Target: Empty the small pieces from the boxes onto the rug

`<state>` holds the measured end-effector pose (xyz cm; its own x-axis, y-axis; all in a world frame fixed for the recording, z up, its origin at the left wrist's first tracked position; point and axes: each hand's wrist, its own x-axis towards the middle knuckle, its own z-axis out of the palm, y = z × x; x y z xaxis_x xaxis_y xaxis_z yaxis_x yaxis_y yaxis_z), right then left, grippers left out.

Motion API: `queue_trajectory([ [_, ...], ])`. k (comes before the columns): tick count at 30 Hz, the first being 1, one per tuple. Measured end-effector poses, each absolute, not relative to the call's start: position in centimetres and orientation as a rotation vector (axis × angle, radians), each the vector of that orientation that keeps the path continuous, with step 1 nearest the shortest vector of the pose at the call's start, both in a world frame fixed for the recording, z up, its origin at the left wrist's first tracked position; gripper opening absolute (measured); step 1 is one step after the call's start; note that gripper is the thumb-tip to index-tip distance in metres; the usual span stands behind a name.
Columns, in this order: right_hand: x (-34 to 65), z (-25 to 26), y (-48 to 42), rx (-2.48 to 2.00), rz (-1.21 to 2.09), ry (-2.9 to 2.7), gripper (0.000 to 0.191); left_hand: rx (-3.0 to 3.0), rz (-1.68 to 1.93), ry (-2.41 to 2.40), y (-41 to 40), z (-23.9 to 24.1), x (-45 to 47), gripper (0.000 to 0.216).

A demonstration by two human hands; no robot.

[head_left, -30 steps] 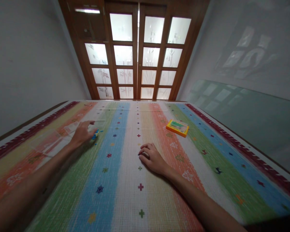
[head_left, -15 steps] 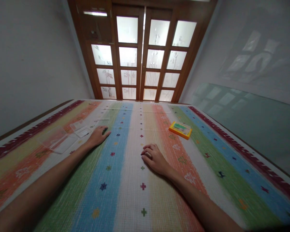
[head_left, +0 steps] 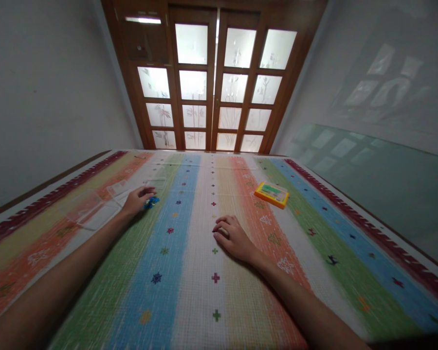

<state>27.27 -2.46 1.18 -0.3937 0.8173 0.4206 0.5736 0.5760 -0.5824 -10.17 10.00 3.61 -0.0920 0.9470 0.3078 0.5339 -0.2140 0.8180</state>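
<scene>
My left hand (head_left: pixel 136 201) is over the green stripe of the striped tablecloth (head_left: pixel 197 272), its fingers stretched forward and apart. Right beside its fingertips and thumb lies a small bright blue cluster (head_left: pixel 152 202), perhaps several little pieces; its kind is too small to tell. My right hand (head_left: pixel 233 236) rests on the cloth near the middle with curled fingers. A small dark spot shows at its fingertips and a pale bit between thumb and fingers, but I cannot make out what it holds, if anything.
A clear plastic box (head_left: pixel 98 216) with its lid raised stands left of my left hand. Behind the hand lies another clear flat piece (head_left: pixel 154 183). A yellow-orange case with a green label (head_left: pixel 272 194) sits right of centre. Wooden doors (head_left: pixel 213 87) close off the far end.
My left hand has drawn back to the left, and the blue cluster by its fingers has come into view. My right hand stays where it was.
</scene>
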Motion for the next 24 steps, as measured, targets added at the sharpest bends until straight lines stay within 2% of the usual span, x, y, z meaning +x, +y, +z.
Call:
queue_trajectory([
  [7,27.2,1.3,-2.6,-1.103,0.441,-2.121,0.008,1.263,1.477,1.498,9.7,4.4,-11.5,0.042],
  [13,27.3,1.1,-2.5,-1.087,0.427,-2.133,0.008,1.180,1.415,1.448,9.5,3.6,-10.2,0.064],
  [20,27.6,1.0,-2.6,-1.129,0.391,-2.005,0.013,1.296,1.496,1.487,8.9,4.6,-10.3,0.075],
  [24,30.1,1.6,-0.9,-1.165,0.214,-1.906,0.014,1.664,1.309,1.623,8.2,4.6,-10.6,0.072],
])
